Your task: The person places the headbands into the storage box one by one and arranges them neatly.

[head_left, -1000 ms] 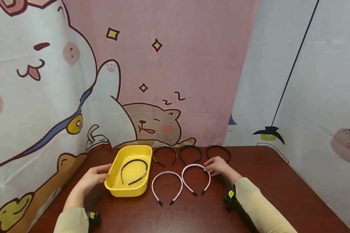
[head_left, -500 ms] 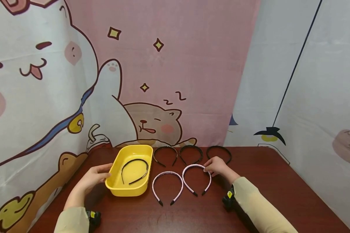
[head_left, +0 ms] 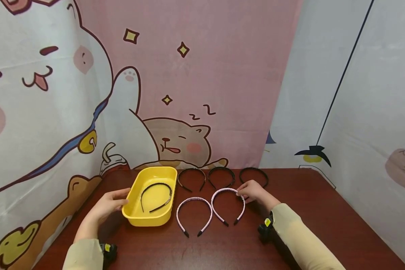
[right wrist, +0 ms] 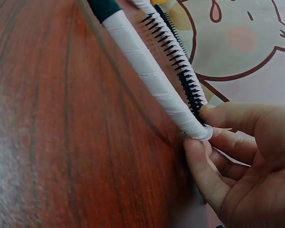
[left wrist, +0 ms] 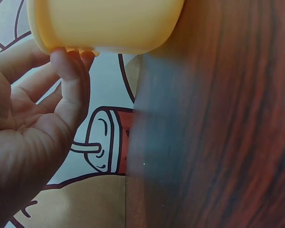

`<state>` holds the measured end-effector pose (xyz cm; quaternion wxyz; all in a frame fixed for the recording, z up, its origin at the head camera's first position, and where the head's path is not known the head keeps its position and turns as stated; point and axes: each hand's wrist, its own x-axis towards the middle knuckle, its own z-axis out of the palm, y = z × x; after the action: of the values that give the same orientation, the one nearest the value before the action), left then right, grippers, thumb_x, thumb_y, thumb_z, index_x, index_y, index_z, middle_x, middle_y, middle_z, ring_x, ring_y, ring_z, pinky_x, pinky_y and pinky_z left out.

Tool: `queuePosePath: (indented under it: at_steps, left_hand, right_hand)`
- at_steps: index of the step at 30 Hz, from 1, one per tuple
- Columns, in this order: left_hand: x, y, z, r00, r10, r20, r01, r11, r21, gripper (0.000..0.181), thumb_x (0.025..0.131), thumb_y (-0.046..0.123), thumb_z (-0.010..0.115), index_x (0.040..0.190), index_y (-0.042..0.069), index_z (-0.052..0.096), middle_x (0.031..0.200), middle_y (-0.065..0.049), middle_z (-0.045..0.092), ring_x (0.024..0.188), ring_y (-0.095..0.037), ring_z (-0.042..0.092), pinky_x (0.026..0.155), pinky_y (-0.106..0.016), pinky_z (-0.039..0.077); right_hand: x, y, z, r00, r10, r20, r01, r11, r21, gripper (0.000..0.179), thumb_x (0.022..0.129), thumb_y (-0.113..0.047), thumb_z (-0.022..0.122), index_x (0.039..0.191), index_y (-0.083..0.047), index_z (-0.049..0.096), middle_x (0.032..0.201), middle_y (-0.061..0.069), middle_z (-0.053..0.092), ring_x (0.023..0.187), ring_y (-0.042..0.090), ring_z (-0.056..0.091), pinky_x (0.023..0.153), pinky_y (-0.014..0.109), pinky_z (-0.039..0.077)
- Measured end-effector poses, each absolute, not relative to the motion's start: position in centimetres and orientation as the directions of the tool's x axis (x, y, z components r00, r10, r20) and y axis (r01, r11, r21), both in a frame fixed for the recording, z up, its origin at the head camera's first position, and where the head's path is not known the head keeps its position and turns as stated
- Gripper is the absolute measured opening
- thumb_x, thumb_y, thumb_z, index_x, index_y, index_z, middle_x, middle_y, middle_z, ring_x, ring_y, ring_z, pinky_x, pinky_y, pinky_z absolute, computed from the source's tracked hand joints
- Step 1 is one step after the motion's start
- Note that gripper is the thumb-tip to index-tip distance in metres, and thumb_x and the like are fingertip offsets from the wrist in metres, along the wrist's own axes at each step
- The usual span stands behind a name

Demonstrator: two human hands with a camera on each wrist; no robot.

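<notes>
We grip the yellow tray (head_left: 148,222) and pinch a pink headband (right wrist: 153,80).
Our left hand (head_left: 107,205), thumb bent, grips the tray's left rim; our right hand (head_left: 255,192), forearm (head_left: 303,237) slanting inward from the right, pinches the headband's right side between thumb and fingers. The headband is just right of a second headband (head_left: 194,199) on the counter (head_left: 334,217).

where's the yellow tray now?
In the head view, the yellow tray is left of centre, its left side gripped by the left hand, a pink headband just to its right.
</notes>
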<state>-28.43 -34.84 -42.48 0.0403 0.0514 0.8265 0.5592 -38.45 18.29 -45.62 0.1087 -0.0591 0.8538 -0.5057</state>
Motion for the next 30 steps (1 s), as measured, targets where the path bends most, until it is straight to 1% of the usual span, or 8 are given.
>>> queuePosePath:
  at_steps: [9, 14, 21, 27, 30]
  left_hand:
    - [-28.54, -34.96, -42.55, -0.991, 0.133, -0.011, 0.039, 0.369, 0.929, 0.057, 0.094, 0.010, 0.061, 0.143, -0.009, 0.039, 0.139, -0.030, 0.045, 0.104, -0.029, 0.062, 0.083, -0.034, 0.053]
    - [-28.44, -34.92, -42.50, -0.991, 0.130, -0.014, 0.035, 0.368, 0.929, 0.057, 0.094, 0.010, 0.061, 0.143, -0.008, 0.039, 0.139, -0.029, 0.046, 0.101, -0.026, 0.063, 0.082, -0.032, 0.053]
    - [-28.55, -34.90, -42.48, -0.991, 0.132, -0.006, 0.043, 0.363, 0.931, 0.057, 0.093, 0.010, 0.062, 0.142, -0.009, 0.040, 0.136, -0.029, 0.049, 0.093, -0.024, 0.062, 0.078, -0.029, 0.053]
    - [-28.64, -35.02, -42.66, -0.994, 0.110, -0.021, 0.021, 0.364, 0.931, 0.056, 0.093, 0.008, 0.062, 0.142, -0.007, 0.042, 0.137, -0.028, 0.049, 0.095, -0.026, 0.063, 0.079, -0.030, 0.053]
    - [-28.60, -35.06, -42.67, -0.993, 0.119, -0.013, 0.032, 0.370, 0.928, 0.056, 0.093, 0.008, 0.061, 0.142, -0.008, 0.041, 0.136, -0.029, 0.049, 0.096, -0.027, 0.062, 0.079, -0.030, 0.053]
  right_hand:
    - [-38.63, 18.89, -45.31, -0.949, -0.285, -0.134, 0.015, 0.385, -0.923, 0.025, 0.084, -0.002, 0.067, 0.103, 0.014, 0.067, 0.075, 0.005, 0.067, 0.059, 0.009, 0.057, 0.055, 0.029, 0.055]
    - [-38.56, 18.95, -45.08, -0.943, -0.297, -0.153, 0.032, 0.375, -0.927, 0.028, 0.086, -0.003, 0.066, 0.108, 0.015, 0.065, 0.079, 0.007, 0.069, 0.060, 0.009, 0.058, 0.056, 0.030, 0.055]
    - [-38.54, 19.05, -44.89, -0.944, -0.283, -0.168, 0.054, 0.371, -0.927, 0.026, 0.087, -0.004, 0.066, 0.108, 0.012, 0.066, 0.074, 0.005, 0.066, 0.059, 0.009, 0.058, 0.056, 0.030, 0.056]
    - [-38.53, 19.17, -44.92, -0.942, -0.290, -0.169, 0.053, 0.367, -0.929, 0.027, 0.086, -0.005, 0.066, 0.108, 0.012, 0.066, 0.075, 0.006, 0.066, 0.060, 0.009, 0.059, 0.057, 0.030, 0.055]
    - [-38.57, 19.24, -44.94, -0.940, -0.296, -0.170, 0.057, 0.356, -0.933, 0.027, 0.086, -0.005, 0.067, 0.108, 0.012, 0.066, 0.076, 0.006, 0.067, 0.060, 0.009, 0.059, 0.057, 0.029, 0.055]
